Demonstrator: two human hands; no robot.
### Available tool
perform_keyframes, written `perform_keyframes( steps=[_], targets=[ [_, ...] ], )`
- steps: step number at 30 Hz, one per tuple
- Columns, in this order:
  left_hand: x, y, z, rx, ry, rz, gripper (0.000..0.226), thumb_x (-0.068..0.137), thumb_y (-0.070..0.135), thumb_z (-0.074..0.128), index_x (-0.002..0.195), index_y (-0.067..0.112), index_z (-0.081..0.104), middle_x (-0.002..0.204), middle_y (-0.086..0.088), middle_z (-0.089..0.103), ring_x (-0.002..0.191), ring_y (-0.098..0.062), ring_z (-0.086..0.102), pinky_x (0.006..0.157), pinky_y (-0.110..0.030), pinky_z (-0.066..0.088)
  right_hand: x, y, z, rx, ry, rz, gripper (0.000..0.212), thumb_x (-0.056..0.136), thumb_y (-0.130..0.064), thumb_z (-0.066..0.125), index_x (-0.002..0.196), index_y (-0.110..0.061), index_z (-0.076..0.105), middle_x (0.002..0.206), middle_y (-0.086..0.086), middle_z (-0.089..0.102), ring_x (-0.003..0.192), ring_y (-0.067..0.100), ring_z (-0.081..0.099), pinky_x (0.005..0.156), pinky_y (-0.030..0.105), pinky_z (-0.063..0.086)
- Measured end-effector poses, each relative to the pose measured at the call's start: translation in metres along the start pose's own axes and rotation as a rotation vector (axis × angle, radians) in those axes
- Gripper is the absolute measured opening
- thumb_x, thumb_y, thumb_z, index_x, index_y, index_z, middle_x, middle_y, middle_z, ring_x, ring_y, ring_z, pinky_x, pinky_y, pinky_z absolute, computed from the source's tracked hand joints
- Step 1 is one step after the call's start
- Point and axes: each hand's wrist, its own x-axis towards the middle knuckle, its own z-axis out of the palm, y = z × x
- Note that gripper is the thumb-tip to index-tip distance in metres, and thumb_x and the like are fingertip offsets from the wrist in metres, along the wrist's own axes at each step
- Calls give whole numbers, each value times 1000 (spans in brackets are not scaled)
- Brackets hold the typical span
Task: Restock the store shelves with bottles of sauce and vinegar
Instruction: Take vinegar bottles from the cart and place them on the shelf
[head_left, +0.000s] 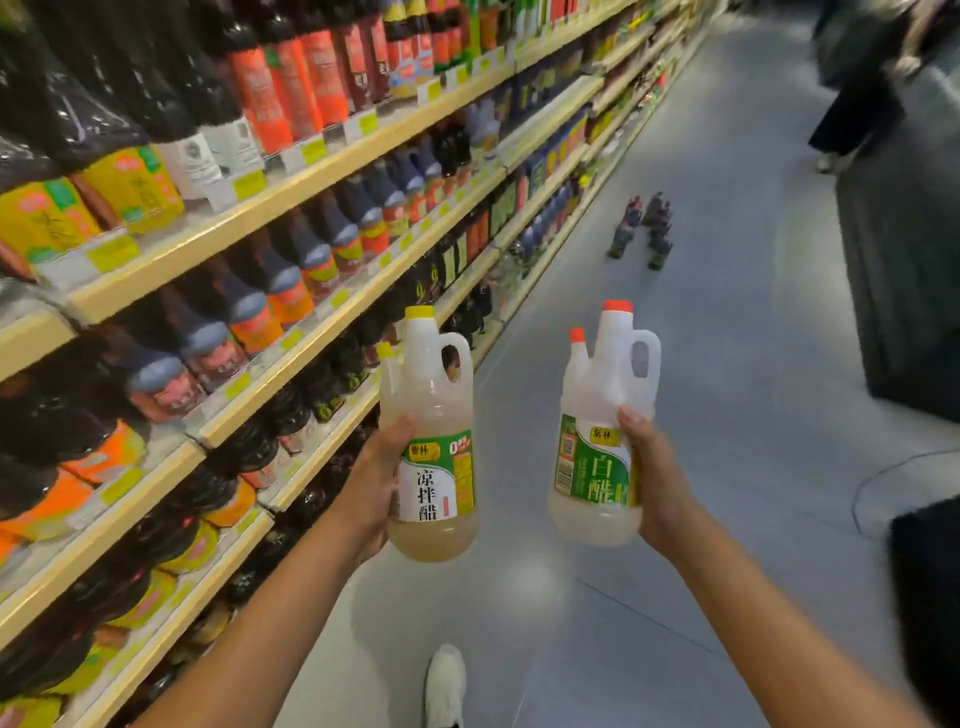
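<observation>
My left hand (371, 483) grips a yellow-capped jug of pale yellow vinegar (431, 415) with a green and white label; a second yellow cap shows just behind it. My right hand (657, 483) holds an orange-capped jug of clear white vinegar (597, 395), with another orange cap beside its neck. Both are held upright over the aisle floor, right of the shelves (291, 358), which are packed with dark sauce bottles.
A cluster of dark bottles (644, 231) stands on the grey floor farther down the aisle. A dark display unit (904, 270) lines the right side. A person (862, 98) stands far ahead on the right. My white shoe (445, 686) shows below.
</observation>
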Motion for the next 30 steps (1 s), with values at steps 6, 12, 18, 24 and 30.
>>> perform_keyframes(
  steps=[6, 12, 18, 24, 30],
  targets=[
    [120, 34, 50, 50, -215, 0, 108, 54, 79, 84, 138, 15, 59, 111, -14, 75, 98, -27, 75, 75, -37, 61, 62, -29, -47, 93, 192, -64, 69, 65, -56, 69, 116, -9, 67, 100, 15, 73, 88, 30, 71, 90, 51, 55],
    [226, 51, 125, 82, -360, -13, 105, 48, 79, 86, 127, 14, 64, 99, -10, 76, 89, -23, 75, 71, -34, 61, 116, -60, -112, 139, 333, -126, 59, 75, -50, 67, 118, -10, 66, 102, 15, 72, 89, 28, 72, 85, 48, 58],
    [325, 55, 207, 115, -426, -6, 118, 47, 81, 85, 134, 7, 58, 100, -13, 74, 89, -24, 74, 72, -34, 61, 184, -87, -196, 102, 429, -158, 59, 76, -50, 66, 116, -8, 65, 99, 16, 73, 87, 27, 73, 79, 44, 61],
    [420, 68, 283, 98, -395, -16, 118, 45, 78, 87, 136, 8, 57, 101, -12, 75, 88, -22, 75, 71, -34, 61, 268, -133, -279, 47, 465, -142, 80, 68, -61, 67, 124, -3, 63, 105, 20, 73, 97, 36, 71, 91, 53, 57],
    [513, 82, 331, 102, -359, -11, 107, 51, 79, 84, 129, 10, 63, 104, -15, 76, 90, -26, 75, 74, -36, 62, 362, -178, -332, 91, 497, -112, 66, 82, -48, 65, 128, -1, 62, 113, 25, 71, 104, 41, 68, 98, 57, 53]
  ],
)
